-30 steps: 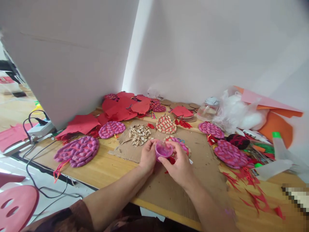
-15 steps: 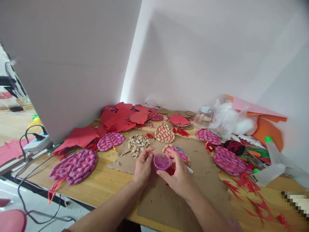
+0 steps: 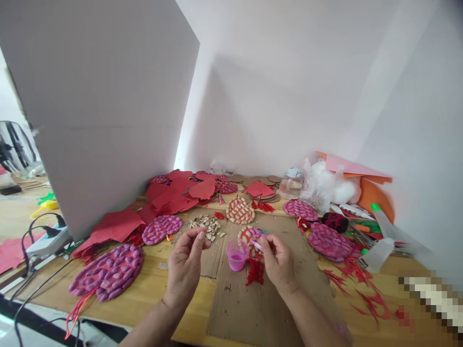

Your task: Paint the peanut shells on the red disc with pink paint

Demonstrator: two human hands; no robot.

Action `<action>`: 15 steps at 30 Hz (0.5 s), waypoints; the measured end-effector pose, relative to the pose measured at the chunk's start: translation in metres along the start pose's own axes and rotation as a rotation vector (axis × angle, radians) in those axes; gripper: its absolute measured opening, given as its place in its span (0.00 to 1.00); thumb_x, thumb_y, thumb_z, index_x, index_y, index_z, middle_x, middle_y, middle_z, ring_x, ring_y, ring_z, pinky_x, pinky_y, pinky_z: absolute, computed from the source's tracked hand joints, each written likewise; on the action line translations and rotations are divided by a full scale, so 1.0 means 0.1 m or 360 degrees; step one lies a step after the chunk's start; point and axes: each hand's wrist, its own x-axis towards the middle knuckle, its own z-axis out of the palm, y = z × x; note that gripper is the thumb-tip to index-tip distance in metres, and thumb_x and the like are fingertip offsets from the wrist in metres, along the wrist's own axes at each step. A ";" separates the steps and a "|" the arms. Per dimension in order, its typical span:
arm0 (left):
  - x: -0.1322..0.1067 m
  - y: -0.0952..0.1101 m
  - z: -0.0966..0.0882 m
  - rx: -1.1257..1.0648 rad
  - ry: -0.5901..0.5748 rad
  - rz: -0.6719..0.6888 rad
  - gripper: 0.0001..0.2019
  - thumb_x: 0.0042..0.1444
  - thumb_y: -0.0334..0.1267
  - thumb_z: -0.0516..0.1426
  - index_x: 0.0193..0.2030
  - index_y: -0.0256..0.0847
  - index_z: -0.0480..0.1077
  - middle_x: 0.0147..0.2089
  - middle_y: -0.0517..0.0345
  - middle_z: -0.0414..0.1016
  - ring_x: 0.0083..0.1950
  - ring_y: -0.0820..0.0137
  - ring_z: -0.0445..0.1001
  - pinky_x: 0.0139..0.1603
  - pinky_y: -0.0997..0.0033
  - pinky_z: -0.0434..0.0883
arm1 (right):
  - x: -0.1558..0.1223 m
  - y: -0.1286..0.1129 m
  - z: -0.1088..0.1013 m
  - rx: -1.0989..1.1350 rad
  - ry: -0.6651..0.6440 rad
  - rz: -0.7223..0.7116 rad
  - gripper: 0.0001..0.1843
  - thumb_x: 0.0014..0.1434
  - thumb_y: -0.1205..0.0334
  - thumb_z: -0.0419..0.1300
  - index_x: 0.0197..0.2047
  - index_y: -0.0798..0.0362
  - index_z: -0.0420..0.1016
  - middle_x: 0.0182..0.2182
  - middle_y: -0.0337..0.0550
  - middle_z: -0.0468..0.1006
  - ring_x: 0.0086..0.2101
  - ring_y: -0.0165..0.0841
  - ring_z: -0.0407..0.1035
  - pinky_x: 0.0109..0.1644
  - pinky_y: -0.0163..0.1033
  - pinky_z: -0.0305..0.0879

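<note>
The small translucent pink plastic cup (image 3: 237, 256) stands upright on the brown cardboard sheet (image 3: 253, 308) between your hands. Your left hand (image 3: 185, 267) pinches thumb to fingertips; what it grips is hidden. Your right hand (image 3: 278, 262) pinches a thin pink-tipped stick (image 3: 256, 245), mostly covered.

Both forearms are bare, with no sleeve, watch or bracelet showing on either. The left hand (image 3: 185, 270) and the right hand (image 3: 279, 262) wear no gloves and no rings that can be made out. A pink-purple smear marks the right forearm (image 3: 342, 330) near the elbow.
</note>
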 end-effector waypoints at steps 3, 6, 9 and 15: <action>-0.24 0.28 0.04 0.0089 -0.0365 0.0098 0.22 0.58 0.60 0.66 0.31 0.40 0.77 0.24 0.59 0.74 0.26 0.71 0.70 0.32 0.72 0.70 | -0.02 0.01 -0.07 -0.0022 0.0037 0.0011 0.23 0.72 0.44 0.54 0.32 0.51 0.73 0.23 0.37 0.74 0.24 0.30 0.67 0.29 0.34 0.62; -0.58 0.53 0.20 0.0008 -0.0967 -0.0022 0.27 0.68 0.59 0.58 0.25 0.40 0.75 0.22 0.55 0.74 0.24 0.71 0.71 0.28 0.73 0.68 | -0.06 0.00 -0.13 -0.0072 0.0001 -0.0009 0.22 0.72 0.45 0.54 0.30 0.50 0.72 0.21 0.35 0.71 0.23 0.29 0.65 0.30 0.34 0.61; -0.91 0.73 0.47 -0.0068 -0.1597 0.0076 0.16 0.70 0.46 0.58 0.38 0.40 0.84 0.36 0.49 0.85 0.39 0.66 0.82 0.44 0.70 0.76 | -0.06 -0.03 -0.16 -0.0136 -0.0093 -0.0037 0.21 0.71 0.48 0.55 0.29 0.50 0.71 0.20 0.35 0.70 0.23 0.29 0.64 0.30 0.34 0.59; -1.57 0.77 1.25 0.0005 -0.2325 0.0384 0.25 0.53 0.44 0.71 0.58 0.43 0.81 0.57 0.46 0.83 0.60 0.50 0.80 0.64 0.55 0.74 | 0.19 -0.08 -0.31 -0.0337 -0.0253 -0.0126 0.17 0.70 0.54 0.53 0.32 0.50 0.74 0.26 0.41 0.78 0.29 0.33 0.70 0.36 0.37 0.60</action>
